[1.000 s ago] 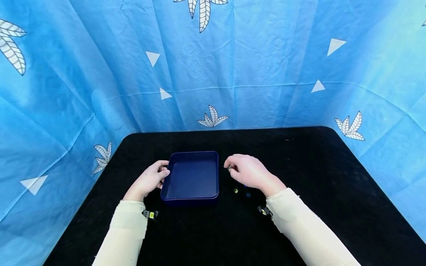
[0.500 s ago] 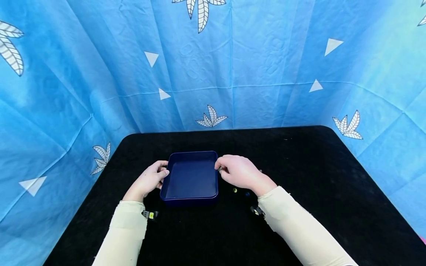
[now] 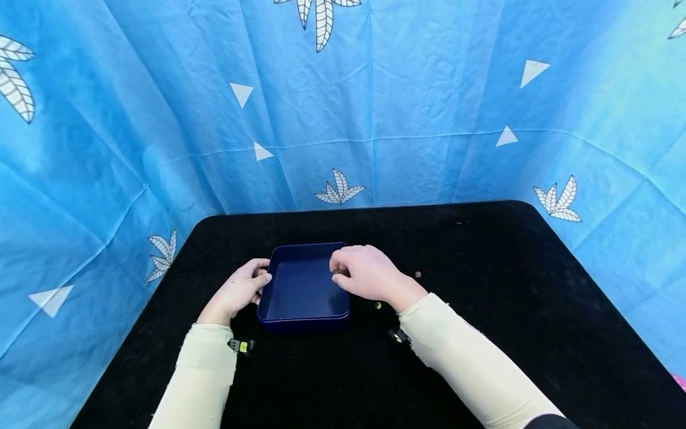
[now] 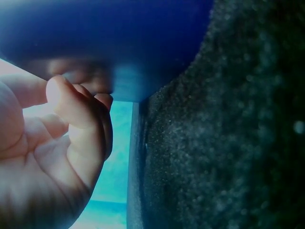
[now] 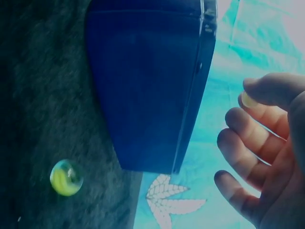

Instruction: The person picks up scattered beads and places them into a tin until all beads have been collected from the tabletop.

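A dark blue rectangular box point(image 3: 305, 286), lidless, stands on the black table. My left hand point(image 3: 238, 289) holds it at its left side, thumb near the rim; in the left wrist view the curled fingers point(image 4: 78, 114) touch its outer wall. Over the box's right part is my right hand point(image 3: 367, 272), which pinches a small marble point(image 5: 248, 99) between thumb and index finger. That marble is mostly covered by the fingertips. On the table right of the box lies a yellow-green glass marble point(image 3: 378, 305), larger in the right wrist view. No marble shows inside the box.
A brownish marble point(image 3: 418, 274) lies right of the right hand. A bit of blue shows at the right sleeve's edge. The black table point(image 3: 482, 256) extends to both sides, with a blue leaf-print curtain point(image 3: 418, 107) behind and beside it.
My right hand has moved left with the marble, from beside the box to over its right part. The brownish marble has come into sight behind it. The left hand stays at the box.
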